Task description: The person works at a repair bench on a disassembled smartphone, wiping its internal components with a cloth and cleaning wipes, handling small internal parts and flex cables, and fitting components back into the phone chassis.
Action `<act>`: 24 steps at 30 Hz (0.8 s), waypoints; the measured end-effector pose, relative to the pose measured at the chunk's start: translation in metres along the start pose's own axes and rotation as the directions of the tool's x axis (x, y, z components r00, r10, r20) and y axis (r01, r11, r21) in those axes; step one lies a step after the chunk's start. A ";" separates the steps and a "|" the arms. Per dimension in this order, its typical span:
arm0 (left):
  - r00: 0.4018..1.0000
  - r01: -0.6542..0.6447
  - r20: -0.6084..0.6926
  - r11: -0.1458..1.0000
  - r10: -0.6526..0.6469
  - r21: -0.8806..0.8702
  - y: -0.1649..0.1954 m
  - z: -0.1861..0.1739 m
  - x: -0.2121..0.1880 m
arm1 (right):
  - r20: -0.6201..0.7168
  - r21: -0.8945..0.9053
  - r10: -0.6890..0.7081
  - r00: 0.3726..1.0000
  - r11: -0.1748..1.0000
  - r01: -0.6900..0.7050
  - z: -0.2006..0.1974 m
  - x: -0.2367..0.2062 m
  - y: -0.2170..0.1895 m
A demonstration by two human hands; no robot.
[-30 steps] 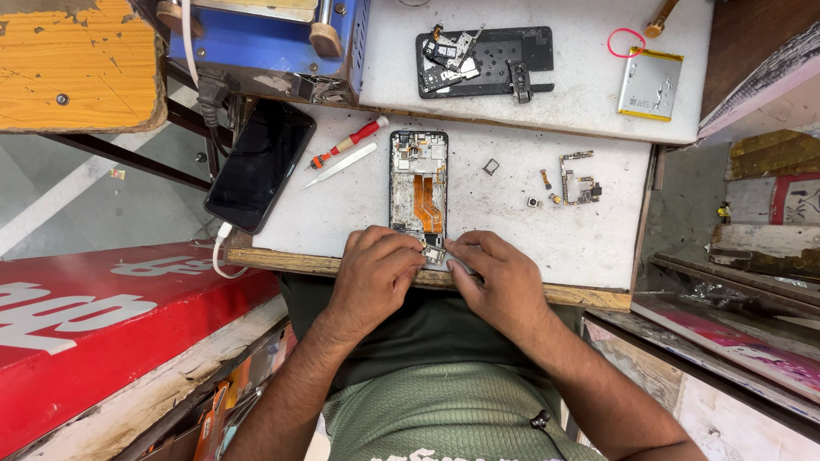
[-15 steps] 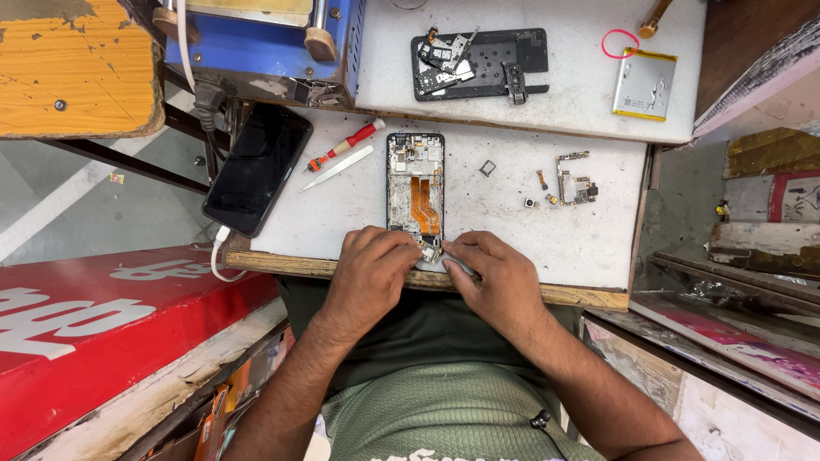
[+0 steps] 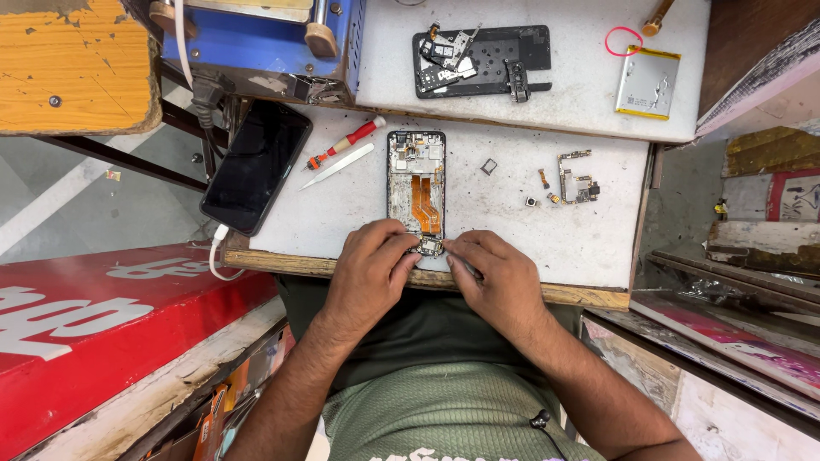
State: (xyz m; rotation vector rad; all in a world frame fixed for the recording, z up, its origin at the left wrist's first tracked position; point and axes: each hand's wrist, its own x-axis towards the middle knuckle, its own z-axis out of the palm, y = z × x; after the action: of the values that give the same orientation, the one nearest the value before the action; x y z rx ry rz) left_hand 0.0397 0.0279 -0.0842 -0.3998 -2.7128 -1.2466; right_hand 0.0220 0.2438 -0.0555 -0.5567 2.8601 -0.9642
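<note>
at the near edge of the white table (image 3: 530, 230), an opened phone frame (image 3: 416, 183) lies flat with its back cover off, an orange flex cable (image 3: 424, 201) running down its middle. both hands meet at its bottom end: the left hand (image 3: 369, 271) curls over the lower left corner with its fingertips pinched toward a small board piece (image 3: 430, 247), and the right hand (image 3: 495, 277) pinches in from the other side; whether a fine tool sits between the right fingers i cannot tell.

the frame looks light, thin and stiff, but the parts inside it are likely fragile. the flex cable would probably crease or tear if pulled, and the small board seems easy to crack or drop. the safest hold appears to be on the frame's long outer edges, with only fingertip pressure on the small board's rim.

a red-handled screwdriver (image 3: 345, 142) and a flat pry blade (image 3: 336, 166) lie left of the frame, a dark phone (image 3: 256, 166) further left hanging over the table edge. loose small parts (image 3: 574, 179) lie to the right, apart from the frame.
</note>
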 end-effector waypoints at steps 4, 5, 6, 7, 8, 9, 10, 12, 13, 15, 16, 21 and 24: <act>0.999 -0.013 -0.045 0.999 0.015 0.044 0.005 0.002 -0.002 | -0.027 0.011 -0.006 1.000 1.000 0.006 -0.001 0.000 -0.003; 0.998 -0.023 -0.064 0.996 0.028 0.081 0.006 0.002 -0.002 | -0.037 0.013 -0.010 0.999 1.000 0.011 -0.001 0.000 -0.003; 0.995 -0.033 -0.085 0.992 0.044 0.119 0.006 0.002 -0.002 | -0.048 0.013 -0.008 0.999 1.000 0.008 -0.001 0.001 -0.004; 0.993 -0.043 -0.104 0.987 0.060 0.157 0.007 0.002 -0.002 | -0.059 0.012 -0.004 0.998 1.000 0.005 0.000 0.001 -0.005; 0.993 -0.040 -0.106 0.987 0.057 0.159 0.008 0.002 -0.002 | -0.070 0.011 0.000 0.998 1.000 0.000 0.000 0.001 -0.006; 0.993 -0.036 -0.108 0.987 0.053 0.159 0.009 0.003 -0.003 | -0.093 -0.009 -0.026 0.995 1.000 0.025 0.000 0.002 -0.007; 0.993 -0.031 -0.110 0.987 0.049 0.159 0.009 0.003 -0.003 | -0.114 -0.030 -0.052 0.992 0.998 0.049 0.001 0.002 -0.008; 0.994 0.019 -0.110 0.994 -0.006 0.112 0.009 0.004 -0.003 | -0.091 -0.044 -0.016 0.996 0.999 0.012 0.002 0.004 -0.008; 0.993 0.042 -0.110 0.995 -0.032 0.088 0.009 0.005 -0.003 | -0.049 -0.039 0.048 0.998 0.998 -0.050 0.003 0.005 -0.008; 0.992 0.090 -0.098 0.994 -0.084 0.058 0.008 0.006 -0.002 | -0.033 -0.037 0.086 0.996 0.996 -0.087 0.004 0.004 -0.009; 0.990 0.113 -0.091 0.993 -0.108 0.041 0.007 0.007 -0.001 | -0.062 -0.036 0.056 0.996 0.998 -0.059 0.004 0.004 -0.009; 0.987 0.140 -0.088 0.990 -0.137 0.026 0.007 0.007 0.001 | -0.073 -0.020 0.055 0.996 0.998 -0.056 0.005 0.004 -0.009; 0.987 0.140 -0.085 0.990 -0.138 0.024 0.007 0.007 0.002 | -0.078 -0.013 0.054 0.996 0.998 -0.055 0.005 0.004 -0.009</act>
State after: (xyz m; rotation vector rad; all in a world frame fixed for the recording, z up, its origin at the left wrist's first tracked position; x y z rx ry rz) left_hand 0.0398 0.0385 -0.0833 -0.1536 -2.7252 -1.2242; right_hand 0.0218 0.2330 -0.0536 -0.4499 2.9363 -0.9775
